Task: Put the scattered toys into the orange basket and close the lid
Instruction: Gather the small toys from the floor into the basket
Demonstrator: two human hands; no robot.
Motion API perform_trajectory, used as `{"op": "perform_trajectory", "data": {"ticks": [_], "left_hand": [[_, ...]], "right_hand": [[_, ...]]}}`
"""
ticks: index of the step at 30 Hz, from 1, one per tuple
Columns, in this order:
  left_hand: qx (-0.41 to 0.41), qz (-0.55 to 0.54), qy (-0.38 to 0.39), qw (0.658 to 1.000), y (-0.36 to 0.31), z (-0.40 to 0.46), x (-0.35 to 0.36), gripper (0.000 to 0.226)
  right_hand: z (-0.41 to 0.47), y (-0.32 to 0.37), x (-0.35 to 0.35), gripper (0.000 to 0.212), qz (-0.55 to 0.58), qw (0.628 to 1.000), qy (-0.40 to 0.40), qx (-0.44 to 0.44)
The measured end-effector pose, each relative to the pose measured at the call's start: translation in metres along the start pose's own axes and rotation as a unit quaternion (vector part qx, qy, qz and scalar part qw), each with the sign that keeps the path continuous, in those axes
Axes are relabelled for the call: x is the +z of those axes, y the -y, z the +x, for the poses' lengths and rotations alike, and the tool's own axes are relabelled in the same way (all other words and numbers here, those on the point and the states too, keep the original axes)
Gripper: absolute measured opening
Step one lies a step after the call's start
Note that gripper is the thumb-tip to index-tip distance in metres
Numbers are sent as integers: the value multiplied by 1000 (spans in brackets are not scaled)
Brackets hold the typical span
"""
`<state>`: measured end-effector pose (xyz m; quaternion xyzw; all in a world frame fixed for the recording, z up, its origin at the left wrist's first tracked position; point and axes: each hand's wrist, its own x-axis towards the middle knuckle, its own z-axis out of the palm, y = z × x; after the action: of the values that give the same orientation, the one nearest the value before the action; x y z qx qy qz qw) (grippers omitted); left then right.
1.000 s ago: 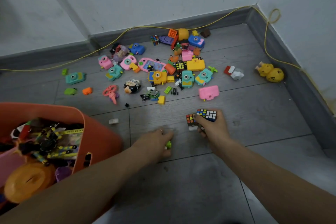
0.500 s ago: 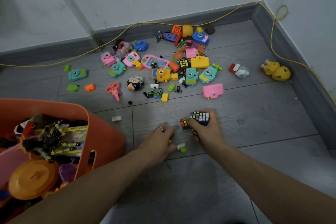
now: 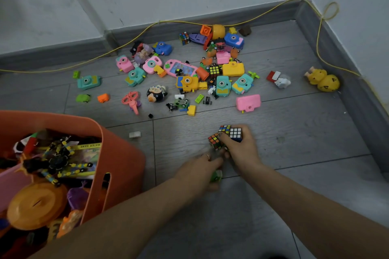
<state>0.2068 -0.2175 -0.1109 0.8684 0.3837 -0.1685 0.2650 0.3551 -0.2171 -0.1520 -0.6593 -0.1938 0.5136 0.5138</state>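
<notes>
The orange basket [image 3: 124, 160] stands at the lower left, open and full of toys. Many small toys lie scattered on the grey floor near the far wall, among them a pink toy phone [image 3: 181, 67], a yellow camera [image 3: 233, 69] and a pink camera [image 3: 248, 103]. My right hand [image 3: 242, 149] grips two puzzle cubes [image 3: 230, 132] just above the floor. My left hand [image 3: 200, 171] is right beside it, fingers curled over a small green toy [image 3: 216, 175]. No lid is in view.
A yellow cable [image 3: 134, 38] runs along the skirting board and loops up the right wall. Two yellow duck toys [image 3: 322, 80] sit by the right wall. A small white block [image 3: 134, 134] lies near the basket's corner.
My right hand has lifted the two cubes slightly and drawn them toward me. My left hand slid right until it touches the right hand, covering the green toy.
</notes>
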Motion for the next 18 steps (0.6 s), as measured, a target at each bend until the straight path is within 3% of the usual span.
{"op": "perform_trajectory", "data": {"ticks": [8,12,18], "left_hand": [[-27,23,0,999,-16,2,3,61],[-25,-21,-15,999,-9,3,6,62],[-86,-96,-56,990,29,-9,-1,59]], "right_hand": [[-3,1,-3,24,14,999,20,22],[-5,5,-8,23,14,999,26,32],[-3,10,-17,21,14,999,9,39]]}}
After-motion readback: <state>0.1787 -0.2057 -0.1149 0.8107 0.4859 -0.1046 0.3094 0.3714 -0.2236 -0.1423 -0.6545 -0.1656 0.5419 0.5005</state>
